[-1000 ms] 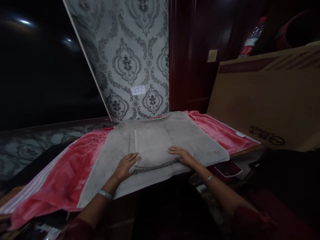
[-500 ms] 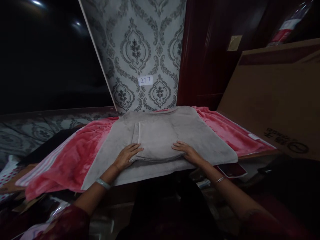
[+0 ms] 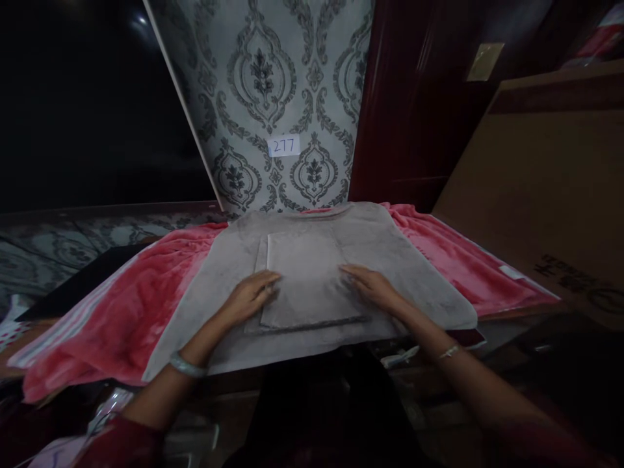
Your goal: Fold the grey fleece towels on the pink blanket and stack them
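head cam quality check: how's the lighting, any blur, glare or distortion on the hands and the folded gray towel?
Head view: dim overall, corners and left side fall to black; small glare spot top left. Left hand and right hand are slightly motion-blurred on the folded gray towel. The pink blanket stays readable, and the 277 label is legible. Wide-angle bending shows at the wallpaper panel edge.

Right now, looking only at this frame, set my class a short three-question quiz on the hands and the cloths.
1. True or false: the left hand lies flat on the folded grey towel.
2. What lies directly under the larger grey towel? A: pink blanket; B: cardboard box; C: bare wood.
3. What number is on the white label?

Key: 1 true; 2 A; 3 277. The right hand presses the opposite side.
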Demonstrator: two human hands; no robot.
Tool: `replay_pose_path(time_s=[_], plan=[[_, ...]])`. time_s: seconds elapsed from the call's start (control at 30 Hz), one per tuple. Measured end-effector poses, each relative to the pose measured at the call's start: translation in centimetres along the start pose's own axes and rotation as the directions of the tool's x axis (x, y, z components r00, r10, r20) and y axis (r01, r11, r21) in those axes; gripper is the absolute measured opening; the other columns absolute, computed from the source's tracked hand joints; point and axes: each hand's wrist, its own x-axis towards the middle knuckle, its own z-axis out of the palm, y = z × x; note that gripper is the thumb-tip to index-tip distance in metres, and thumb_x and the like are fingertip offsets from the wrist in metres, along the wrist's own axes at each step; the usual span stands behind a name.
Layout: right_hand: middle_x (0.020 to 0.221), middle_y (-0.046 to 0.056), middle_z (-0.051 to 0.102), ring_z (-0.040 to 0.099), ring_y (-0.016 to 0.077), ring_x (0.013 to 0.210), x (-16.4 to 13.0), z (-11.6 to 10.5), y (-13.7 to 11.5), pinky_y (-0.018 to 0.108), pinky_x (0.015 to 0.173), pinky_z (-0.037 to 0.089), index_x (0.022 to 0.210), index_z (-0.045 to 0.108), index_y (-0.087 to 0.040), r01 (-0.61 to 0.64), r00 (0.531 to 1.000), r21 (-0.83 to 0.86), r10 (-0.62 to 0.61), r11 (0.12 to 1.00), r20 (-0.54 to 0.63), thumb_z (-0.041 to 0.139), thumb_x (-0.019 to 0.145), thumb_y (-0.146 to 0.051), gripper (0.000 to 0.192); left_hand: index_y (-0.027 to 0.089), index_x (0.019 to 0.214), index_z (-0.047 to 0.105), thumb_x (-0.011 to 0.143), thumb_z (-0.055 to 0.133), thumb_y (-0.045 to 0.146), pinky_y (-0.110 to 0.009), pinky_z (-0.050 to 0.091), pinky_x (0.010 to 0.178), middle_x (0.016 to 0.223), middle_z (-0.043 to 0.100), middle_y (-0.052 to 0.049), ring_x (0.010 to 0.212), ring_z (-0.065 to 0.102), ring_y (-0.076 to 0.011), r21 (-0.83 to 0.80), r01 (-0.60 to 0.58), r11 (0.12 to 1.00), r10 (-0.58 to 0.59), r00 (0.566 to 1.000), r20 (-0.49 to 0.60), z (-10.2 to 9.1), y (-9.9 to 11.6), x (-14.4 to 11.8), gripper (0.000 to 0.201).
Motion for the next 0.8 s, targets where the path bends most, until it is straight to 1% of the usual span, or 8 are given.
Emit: replay_pose_path(time_s=[0.07,0.13,0.27,0.43,0.5,0.57,0.67,0.8], plan=[[0.158,0.007,0.038,0.029,0.0283,0.148,2.4,1.8,-1.4,0.051,0.121,0.026,0.152,0.046,-0.022,0.014,1.0,-0.164,-0.011,0.986,0.017,0.045,0.097,-0.033,0.056,0.025,0.145,0.053,0.095,0.05,0.045,-0.057,0.028,0.119,0.156,0.044,-0.009,0.146,0.037,-0.0323,0.131,-0.005,0.991,0.003,1.0,0.013,2.5,1.3,1.0,0.054],[0.163,0.007,0.025,0.018,0.0302,0.152,3.8,3.7,-2.4,0.056,0.121,0.021,0.156,0.037,-0.023,0.037,0.994,-0.281,-0.006,0.959,0.109,0.045,0.1,-0.038,0.059,0.027,0.15,0.046,0.095,0.052,0.046,-0.064,0.024,0.118,0.163,0.031,-0.01,0.151,0.024,-0.0359,0.22,0.013,0.975,-0.023,0.999,0.044,4.8,1.8,1.2,0.059],[0.167,0.006,0.012,0.009,0.028,0.153,4.1,5.6,-2.9,0.056,0.122,0.015,0.161,0.025,-0.025,0.046,0.974,-0.359,0.037,0.932,0.222,0.037,0.104,-0.038,0.059,0.026,0.156,0.036,0.099,0.046,0.047,-0.061,0.022,0.12,0.166,0.021,-0.012,0.154,0.016,-0.0331,0.274,0.043,0.961,-0.052,0.998,0.028,7.0,1.5,0.5,0.062],[0.165,0.011,0.019,0.014,0.0308,0.153,5.7,5.7,-4.8,0.057,0.12,0.017,0.159,0.032,-0.023,-0.038,0.965,-0.359,0.127,0.933,0.229,0.039,0.104,-0.039,0.058,0.02,0.162,0.015,0.098,0.046,0.053,-0.056,0.017,0.124,0.167,0.016,-0.015,0.155,0.015,-0.0291,0.214,0.057,0.975,-0.052,0.998,-0.029,6.9,1.0,-0.6,0.079],[0.165,0.01,0.019,0.012,0.0307,0.153,6.6,6.5,-6.1,0.057,0.121,0.014,0.158,0.032,-0.024,0.029,0.973,-0.349,0.053,0.937,0.224,0.042,0.103,-0.041,0.059,0.02,0.162,0.006,0.1,0.039,0.054,-0.055,0.015,0.124,0.167,0.012,-0.015,0.155,0.012,-0.0277,0.157,0.061,0.986,-0.054,0.997,-0.048,6.6,0.7,-0.7,0.078],[0.166,0.007,0.015,0.008,0.0311,0.153,7.0,7.6,-7.1,0.06,0.121,0.01,0.159,0.03,-0.027,0.122,0.969,-0.329,-0.041,0.936,0.243,0.046,0.102,-0.043,0.061,0.021,0.162,0.005,0.103,0.03,0.052,-0.056,0.013,0.124,0.168,0.013,-0.013,0.155,0.012,-0.0262,0.109,0.076,0.991,-0.07,0.996,-0.057,6.1,0.2,-0.3,0.071],[0.167,0.005,0.014,0.005,0.0315,0.153,6.8,8.6,-7.5,0.063,0.12,0.007,0.158,0.032,-0.03,0.185,0.961,-0.31,-0.105,0.933,0.257,0.045,0.102,-0.044,0.059,0.024,0.162,0.013,0.104,0.024,0.051,-0.055,0.008,0.125,0.166,0.02,-0.009,0.155,0.014,-0.0237,0.084,0.065,0.994,-0.065,0.998,-0.003,5.0,-1.0,2.0,0.064],[0.166,0.004,0.017,0.005,0.0306,0.154,6.5,8.7,-6.9,0.063,0.12,0.007,0.158,0.031,-0.031,0.188,0.959,-0.29,-0.111,0.939,0.262,0.044,0.103,-0.043,0.058,0.026,0.158,0.029,0.104,0.027,0.049,-0.052,0.008,0.125,0.165,0.026,-0.008,0.154,0.018,-0.0221,0.122,0.028,0.992,-0.046,0.988,0.149,4.0,-3.4,8.0,0.059]])
